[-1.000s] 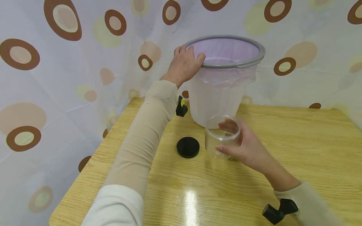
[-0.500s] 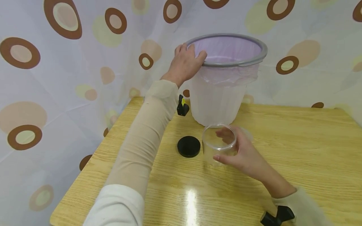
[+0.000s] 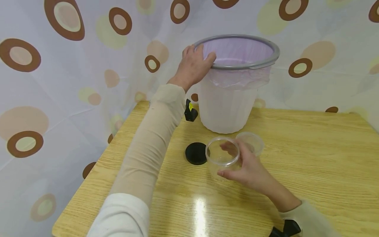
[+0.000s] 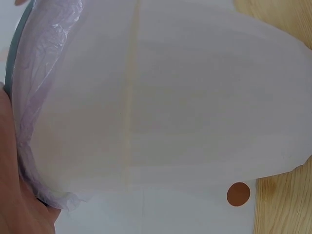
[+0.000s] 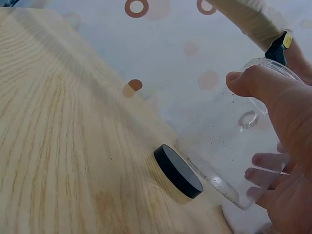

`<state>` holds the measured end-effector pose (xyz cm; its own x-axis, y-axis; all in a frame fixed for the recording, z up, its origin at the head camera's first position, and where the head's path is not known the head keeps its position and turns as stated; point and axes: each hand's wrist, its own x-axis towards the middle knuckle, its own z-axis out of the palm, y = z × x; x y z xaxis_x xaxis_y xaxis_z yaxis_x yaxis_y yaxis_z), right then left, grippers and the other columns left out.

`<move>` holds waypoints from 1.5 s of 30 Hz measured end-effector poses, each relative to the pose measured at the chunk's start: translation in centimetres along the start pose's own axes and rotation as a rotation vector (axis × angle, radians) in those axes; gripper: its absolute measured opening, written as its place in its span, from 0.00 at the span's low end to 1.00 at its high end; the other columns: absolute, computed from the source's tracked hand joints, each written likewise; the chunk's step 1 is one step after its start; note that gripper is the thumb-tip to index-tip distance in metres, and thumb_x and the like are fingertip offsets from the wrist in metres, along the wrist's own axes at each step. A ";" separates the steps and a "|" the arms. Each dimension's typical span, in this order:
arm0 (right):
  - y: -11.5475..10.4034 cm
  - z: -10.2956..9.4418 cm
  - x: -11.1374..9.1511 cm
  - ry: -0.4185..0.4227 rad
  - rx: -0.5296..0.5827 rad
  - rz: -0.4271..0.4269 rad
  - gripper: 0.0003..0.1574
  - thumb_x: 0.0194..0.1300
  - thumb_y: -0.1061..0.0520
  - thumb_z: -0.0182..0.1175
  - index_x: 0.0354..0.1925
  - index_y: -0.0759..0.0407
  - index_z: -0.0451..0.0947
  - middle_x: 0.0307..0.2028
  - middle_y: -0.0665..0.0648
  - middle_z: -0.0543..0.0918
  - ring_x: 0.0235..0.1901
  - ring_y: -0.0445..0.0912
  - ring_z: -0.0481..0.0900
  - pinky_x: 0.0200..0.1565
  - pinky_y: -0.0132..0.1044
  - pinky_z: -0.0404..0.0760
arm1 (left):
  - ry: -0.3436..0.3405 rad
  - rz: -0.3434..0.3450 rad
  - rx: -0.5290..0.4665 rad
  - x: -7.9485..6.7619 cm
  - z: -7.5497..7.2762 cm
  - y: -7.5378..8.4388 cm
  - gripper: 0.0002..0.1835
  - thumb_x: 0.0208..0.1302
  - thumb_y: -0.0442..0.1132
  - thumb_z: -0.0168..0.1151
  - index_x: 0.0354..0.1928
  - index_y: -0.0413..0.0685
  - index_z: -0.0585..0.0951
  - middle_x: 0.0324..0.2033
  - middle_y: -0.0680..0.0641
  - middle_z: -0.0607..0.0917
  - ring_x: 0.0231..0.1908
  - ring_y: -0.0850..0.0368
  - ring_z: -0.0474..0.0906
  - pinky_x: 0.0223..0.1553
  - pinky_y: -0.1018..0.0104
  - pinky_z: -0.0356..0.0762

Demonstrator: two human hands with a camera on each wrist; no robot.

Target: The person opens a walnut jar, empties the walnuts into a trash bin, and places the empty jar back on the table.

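Note:
In the head view, my left hand (image 3: 192,67) grips the grey rim of a white trash can (image 3: 226,108) lined with a thin purple bag (image 3: 240,52). The left wrist view shows the can's side (image 4: 195,97) close up. My right hand (image 3: 251,169) holds a clear plastic jar (image 3: 217,156), thumb in front and fingers behind it. The jar has no lid on, and small dark specks dot its wall in the right wrist view. A black round lid (image 3: 195,153) lies on the table, left of the jar. Behind my right hand lies a clear round disc (image 3: 255,142).
The wooden table (image 3: 311,148) extends to the right of the jar, and its left edge runs beside my left forearm. A patterned curtain (image 3: 88,82) hangs behind and to the left. Each wrist carries a black camera mount (image 3: 190,113).
My right hand has brought the jar toward me and slightly left, so the clear disc behind it now shows. The left hand keeps its place on the can's rim.

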<state>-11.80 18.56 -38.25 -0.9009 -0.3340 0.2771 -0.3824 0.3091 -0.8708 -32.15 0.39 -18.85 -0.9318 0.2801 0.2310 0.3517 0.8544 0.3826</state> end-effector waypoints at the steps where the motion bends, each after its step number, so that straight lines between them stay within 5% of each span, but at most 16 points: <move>1: 0.1 0.1 0.0 -0.001 -0.005 0.003 0.51 0.51 0.58 0.77 0.67 0.59 0.61 0.64 0.59 0.75 0.67 0.53 0.70 0.63 0.21 0.66 | -0.002 0.000 -0.001 0.0 0.0 0.0 0.40 0.72 0.64 0.28 0.79 0.50 0.50 0.79 0.46 0.48 0.78 0.52 0.39 0.77 0.65 0.41; 4: 0.5 0.4 -0.2 -0.002 -0.025 0.018 0.51 0.51 0.56 0.78 0.67 0.56 0.61 0.65 0.61 0.75 0.67 0.53 0.70 0.63 0.26 0.67 | -0.008 -0.001 -0.003 0.0 0.0 0.1 0.40 0.72 0.64 0.28 0.79 0.49 0.49 0.79 0.46 0.47 0.78 0.53 0.38 0.77 0.65 0.42; 11: 1.5 1.3 -0.5 -0.013 -0.035 0.035 0.51 0.51 0.53 0.78 0.66 0.53 0.61 0.65 0.61 0.74 0.68 0.54 0.70 0.65 0.58 0.65 | -0.008 -0.001 0.003 -0.1 0.0 0.1 0.40 0.73 0.64 0.28 0.79 0.49 0.50 0.79 0.46 0.48 0.78 0.52 0.39 0.77 0.65 0.42; 14: 1.9 1.7 -0.5 -0.033 -0.040 0.037 0.50 0.52 0.52 0.77 0.66 0.53 0.61 0.66 0.61 0.73 0.69 0.54 0.69 0.66 0.55 0.66 | -0.002 -0.003 0.006 -0.1 0.0 0.1 0.40 0.73 0.64 0.28 0.79 0.49 0.50 0.79 0.46 0.48 0.78 0.52 0.39 0.77 0.65 0.42; 22: 2.8 1.9 -0.9 -0.033 -0.055 0.025 0.49 0.52 0.50 0.77 0.65 0.53 0.61 0.65 0.59 0.74 0.69 0.53 0.69 0.65 0.25 0.64 | 0.009 0.004 0.003 0.0 0.2 0.1 0.40 0.73 0.64 0.28 0.79 0.49 0.51 0.78 0.47 0.49 0.78 0.53 0.39 0.77 0.65 0.41; 25: 3.1 1.8 -1.0 -0.039 -0.057 0.019 0.50 0.53 0.51 0.77 0.66 0.53 0.59 0.66 0.59 0.73 0.69 0.54 0.68 0.64 0.20 0.61 | 0.019 0.010 -0.006 0.0 0.3 0.0 0.39 0.73 0.64 0.29 0.78 0.49 0.51 0.78 0.47 0.49 0.78 0.53 0.40 0.77 0.64 0.40; 28: 3.2 1.7 -1.2 -0.044 -0.066 0.032 0.51 0.54 0.50 0.76 0.68 0.53 0.58 0.67 0.58 0.72 0.70 0.53 0.67 0.66 0.24 0.62 | 0.038 0.020 -0.023 0.0 0.4 -0.1 0.38 0.74 0.63 0.30 0.78 0.50 0.53 0.78 0.48 0.51 0.78 0.53 0.41 0.77 0.64 0.41; 36: 2.9 1.5 -1.3 -0.060 -0.071 0.082 0.60 0.52 0.49 0.77 0.73 0.48 0.51 0.69 0.62 0.70 0.71 0.58 0.65 0.68 0.61 0.58 | 0.072 0.066 -0.066 -0.3 0.5 -0.5 0.36 0.74 0.61 0.34 0.78 0.52 0.53 0.77 0.48 0.54 0.77 0.54 0.44 0.77 0.64 0.41; 43: 1.8 0.9 -1.2 -0.029 -0.105 0.071 0.62 0.53 0.48 0.76 0.75 0.50 0.50 0.70 0.60 0.69 0.71 0.59 0.65 0.68 0.58 0.62 | 0.100 0.101 -0.120 -0.8 0.2 -0.8 0.35 0.75 0.60 0.36 0.78 0.54 0.55 0.76 0.49 0.56 0.77 0.55 0.45 0.76 0.65 0.43; 45: 1.4 0.6 -1.2 -0.018 -0.118 0.067 0.60 0.55 0.48 0.75 0.75 0.51 0.51 0.70 0.59 0.68 0.70 0.57 0.66 0.69 0.48 0.64 | 0.101 0.116 -0.139 -1.0 0.1 -0.8 0.34 0.75 0.60 0.36 0.78 0.54 0.55 0.76 0.49 0.56 0.77 0.55 0.45 0.76 0.65 0.43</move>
<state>-11.13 18.81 -40.02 -0.9220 -0.3245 0.2115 -0.3437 0.4338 -0.8329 -31.50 -0.51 -19.44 -0.8728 0.3224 0.3665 0.4721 0.7484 0.4658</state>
